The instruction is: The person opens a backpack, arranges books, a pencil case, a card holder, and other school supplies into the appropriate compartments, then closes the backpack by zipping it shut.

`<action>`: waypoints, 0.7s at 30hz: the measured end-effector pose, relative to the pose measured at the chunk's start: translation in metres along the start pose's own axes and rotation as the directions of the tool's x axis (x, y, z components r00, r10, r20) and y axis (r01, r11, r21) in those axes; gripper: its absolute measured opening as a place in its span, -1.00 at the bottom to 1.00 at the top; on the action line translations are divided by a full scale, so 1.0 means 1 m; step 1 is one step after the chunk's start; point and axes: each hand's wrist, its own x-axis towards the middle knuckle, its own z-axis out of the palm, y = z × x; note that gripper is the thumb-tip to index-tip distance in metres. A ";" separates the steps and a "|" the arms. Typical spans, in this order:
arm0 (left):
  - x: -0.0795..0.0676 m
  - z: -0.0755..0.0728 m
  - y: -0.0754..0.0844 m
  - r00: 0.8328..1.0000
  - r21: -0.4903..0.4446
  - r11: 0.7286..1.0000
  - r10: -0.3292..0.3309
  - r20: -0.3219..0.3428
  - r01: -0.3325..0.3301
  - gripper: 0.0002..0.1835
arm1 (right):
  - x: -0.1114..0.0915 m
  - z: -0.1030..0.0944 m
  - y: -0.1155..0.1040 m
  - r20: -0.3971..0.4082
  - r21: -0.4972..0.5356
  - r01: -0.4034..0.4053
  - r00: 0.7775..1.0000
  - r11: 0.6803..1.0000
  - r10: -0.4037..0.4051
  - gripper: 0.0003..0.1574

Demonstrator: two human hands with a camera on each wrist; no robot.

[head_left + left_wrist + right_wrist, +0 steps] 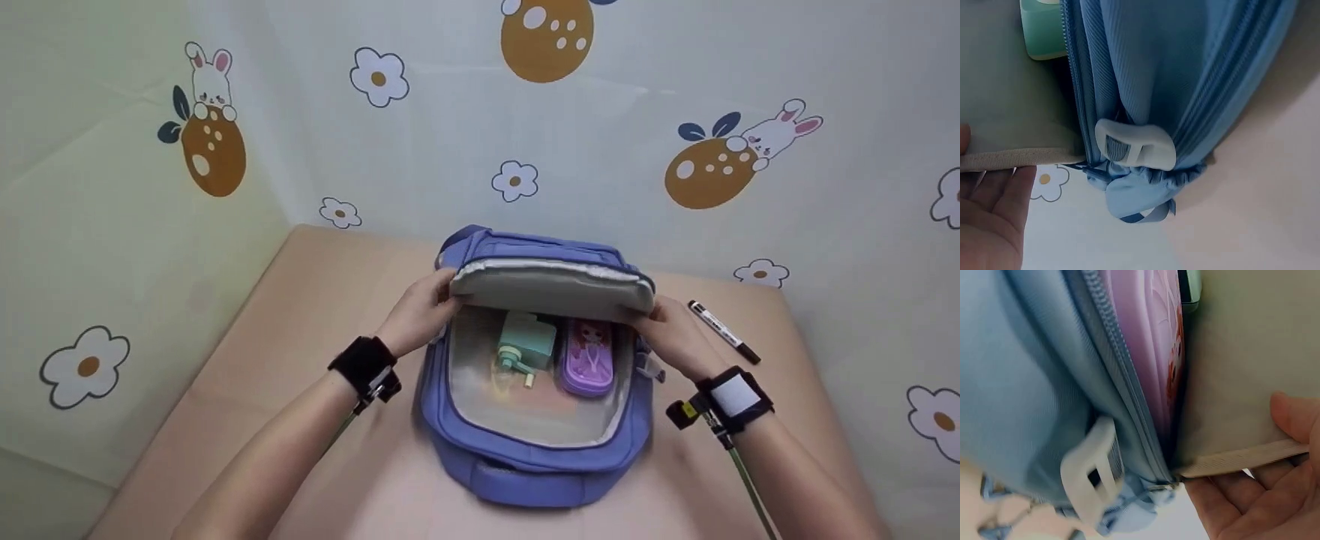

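Note:
A blue backpack (pixel 450 442) lies on its back on the table with its main compartment unzipped. At the left side of its raised flap (pixel 551 289), my left hand (pixel 420 311) pinches the edge, thumb on the grey lining and fingers behind. My right hand (pixel 675 334) grips the opposite side of the flap the same way, its thumb (pixel 1289 416) showing on the lining. Inside the compartment sit a mint-green crank pencil sharpener (pixel 529 341) and, to its right, a purple pencil case (pixel 589 367) with a doll picture. The flap overlaps their upper ends in the head view.
A black-and-white marker (pixel 724 332) lies on the pinkish table (pixel 300 300), right of the backpack. Behind the table hangs a pale cloth (pixel 450 135) printed with rabbits and flowers. White buckles (pixel 1135 143) stick out at the backpack's sides.

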 end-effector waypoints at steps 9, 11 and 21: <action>-0.019 -0.009 0.005 0.988 0.214 0.966 0.134 0.073 -0.147 -0.50 | -0.027 0.009 -0.008 -0.131 -0.346 0.240 0.945 0.907 -0.301 -0.52; -0.026 -0.012 0.006 0.983 0.255 0.951 0.158 0.092 -0.177 -0.43 | -0.033 0.013 -0.008 -0.143 -0.432 0.294 0.911 0.852 -0.387 -0.45; -0.047 -0.002 0.000 0.880 0.323 0.819 0.421 0.220 -0.473 -0.37 | -0.067 0.017 0.011 -0.037 -0.615 0.495 0.759 0.614 -0.650 -0.40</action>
